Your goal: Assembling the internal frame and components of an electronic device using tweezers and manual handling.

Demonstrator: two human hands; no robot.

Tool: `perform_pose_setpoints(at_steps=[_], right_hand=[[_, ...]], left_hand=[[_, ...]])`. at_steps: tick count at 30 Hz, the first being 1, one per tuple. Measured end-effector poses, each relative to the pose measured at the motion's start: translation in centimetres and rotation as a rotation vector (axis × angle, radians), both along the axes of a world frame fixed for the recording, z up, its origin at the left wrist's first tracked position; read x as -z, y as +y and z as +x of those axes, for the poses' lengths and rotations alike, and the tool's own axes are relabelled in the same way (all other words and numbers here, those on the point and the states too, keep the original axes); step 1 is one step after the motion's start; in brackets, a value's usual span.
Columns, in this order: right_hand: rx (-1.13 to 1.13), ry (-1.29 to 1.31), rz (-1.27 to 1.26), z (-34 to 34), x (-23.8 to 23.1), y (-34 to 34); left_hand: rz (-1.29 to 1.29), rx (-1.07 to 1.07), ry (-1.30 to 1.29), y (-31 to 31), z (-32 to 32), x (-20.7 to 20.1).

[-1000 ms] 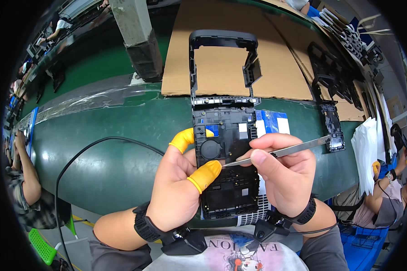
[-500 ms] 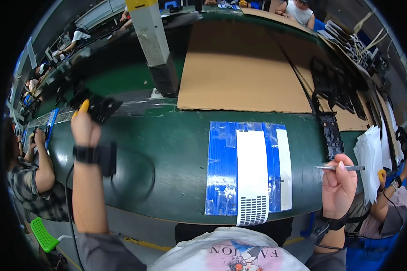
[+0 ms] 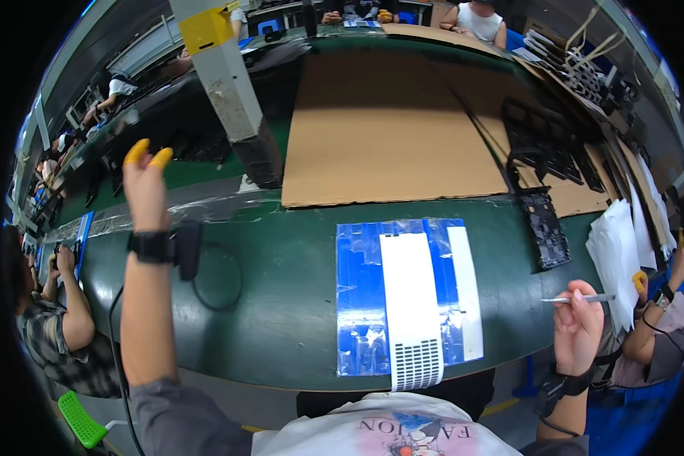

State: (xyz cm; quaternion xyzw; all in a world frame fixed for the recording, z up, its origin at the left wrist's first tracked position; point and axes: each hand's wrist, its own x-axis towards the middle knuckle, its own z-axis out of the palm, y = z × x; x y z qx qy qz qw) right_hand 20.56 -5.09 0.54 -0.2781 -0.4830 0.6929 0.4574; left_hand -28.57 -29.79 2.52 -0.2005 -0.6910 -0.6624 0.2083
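My left hand [image 3: 146,190], with yellow finger cots on two fingertips, is raised over the far left of the green table. Its fingers are apart with nothing between them. Just beyond it lie black plastic parts [image 3: 199,149], dark and hard to make out singly. My right hand [image 3: 577,334] pinches a pair of metal tweezers [image 3: 579,299] level above the right side of the table. In front of me is a blue corrugated board [image 3: 359,304] under clear tape. On the board, a white label sheet [image 3: 409,292] with rows of small black labels hangs over its near edge, beside a narrower white strip [image 3: 466,292].
A large cardboard sheet [image 3: 391,137] covers the table's middle, right of a metal post [image 3: 232,99]. At the right stand black frames [image 3: 543,137], a black part [image 3: 546,228] and white sheets [image 3: 615,239]. Co-workers sit left, right and across.
My left hand has let go of the black part, which now lies on the far left of the table. My right hand still holds the tweezers. The whole view has shifted slightly.
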Motion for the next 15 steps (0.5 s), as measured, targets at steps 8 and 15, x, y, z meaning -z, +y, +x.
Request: perform_pose_setpoints(at_steps=[8, 15], right_hand=[[-0.112, 0.122, 0.011, -2.8, -2.0, -0.7], [-0.551, -0.704, 0.452, -8.2, 0.8, 1.2]], left_hand=[[-0.313, 0.431, 0.581, 2.4, 19.0, -7.8], [-0.637, 0.769, 0.920, 8.9, 25.2, -8.8]])
